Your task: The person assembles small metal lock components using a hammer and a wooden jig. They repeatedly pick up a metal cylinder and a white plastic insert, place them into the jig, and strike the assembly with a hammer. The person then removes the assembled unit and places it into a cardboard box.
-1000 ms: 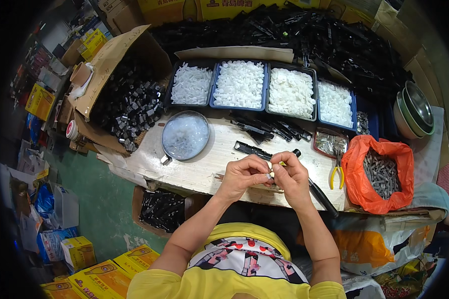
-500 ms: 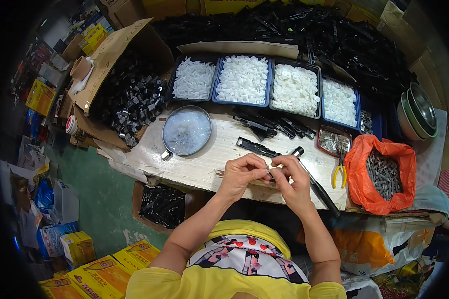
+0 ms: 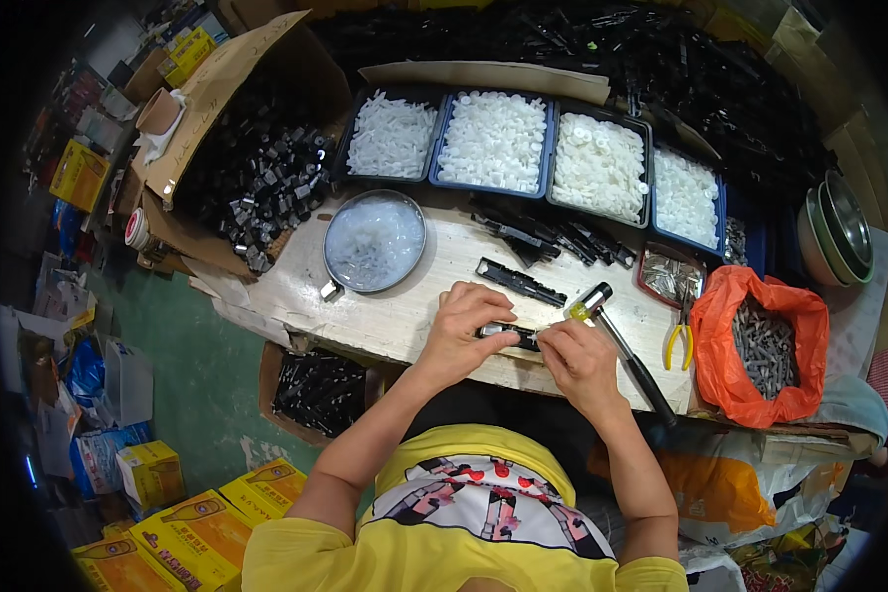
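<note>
On the desk point(image 3: 444, 259), near its front edge, the left hand point(image 3: 461, 326) and right hand point(image 3: 580, 362) have just been lowered, so the bar point(image 3: 526, 340) is now steadied there, held in the left's closed grip, met by the right's pinched one (contents cannot be told).

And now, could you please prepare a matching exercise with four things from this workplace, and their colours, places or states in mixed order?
Things:
1. Pliers
2. Left hand
3. Plastic bag
4. Hammer

Descriptions:
A. orange-red, open at the top, with grey parts inside
B. lying close beside the right hand
C. yellow-handled
D. holding a black part at the table's front

Right pairs: 1-C, 2-D, 3-A, 4-B
</note>
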